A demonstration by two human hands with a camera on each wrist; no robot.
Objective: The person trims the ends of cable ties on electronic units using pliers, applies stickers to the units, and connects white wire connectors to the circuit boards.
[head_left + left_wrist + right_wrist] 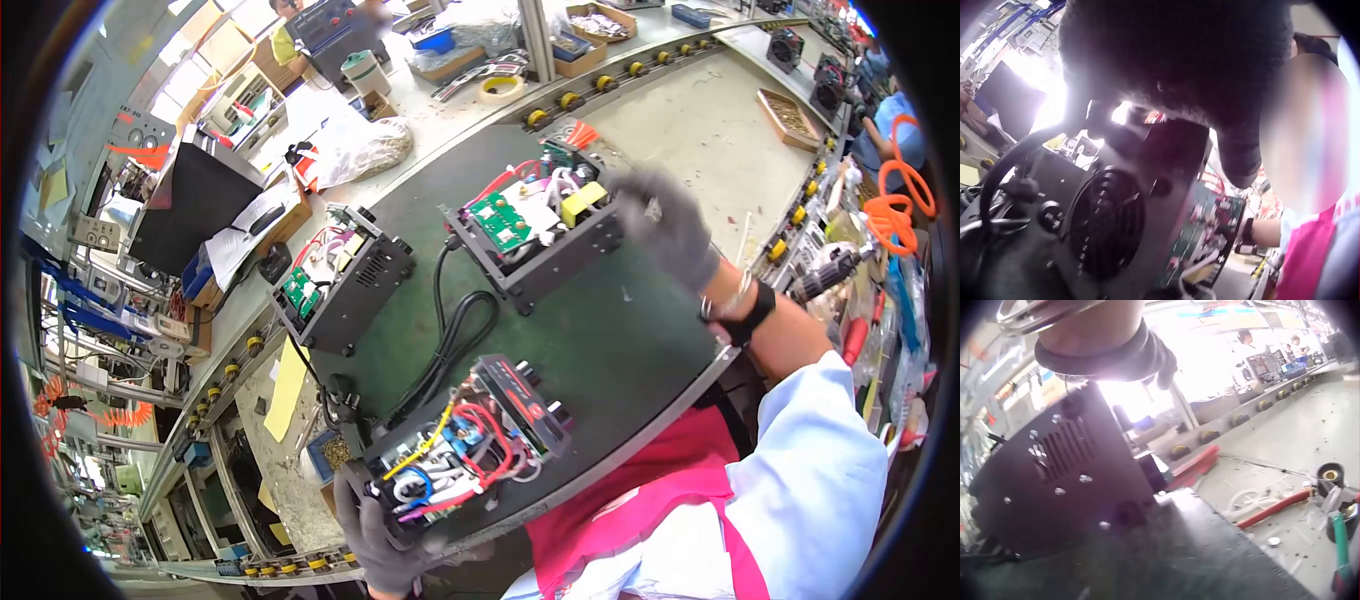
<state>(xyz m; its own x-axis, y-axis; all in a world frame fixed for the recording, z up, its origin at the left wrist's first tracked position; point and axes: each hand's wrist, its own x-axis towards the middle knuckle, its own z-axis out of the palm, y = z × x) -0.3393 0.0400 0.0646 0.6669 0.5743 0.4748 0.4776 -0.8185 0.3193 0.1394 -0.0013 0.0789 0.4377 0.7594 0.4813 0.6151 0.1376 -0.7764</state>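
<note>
My left hand (375, 540), in a dark grey glove, grips the rear end of an open-cased welding machine (468, 450) at the board's near edge. Red, white, blue and yellow wires fill it, and its front panel has knobs. In the left wrist view, this hand (1172, 62) spans the top above a black fan grille (1110, 222). My gloved right hand (668, 225), blurred, is at the right end of a second open machine (540, 235) with a green circuit board. Its slotted side panel (1066, 469) fills the right wrist view's left half, the hand (1116, 359) above.
A third open machine (340, 280) stands at the left of the green board (630, 320). A black power cable (450, 345) loops between the machines. Yellow rollers (570, 100) line the conveyor. At the right lie a power drill (830, 272) and an orange coiled hose (895, 225).
</note>
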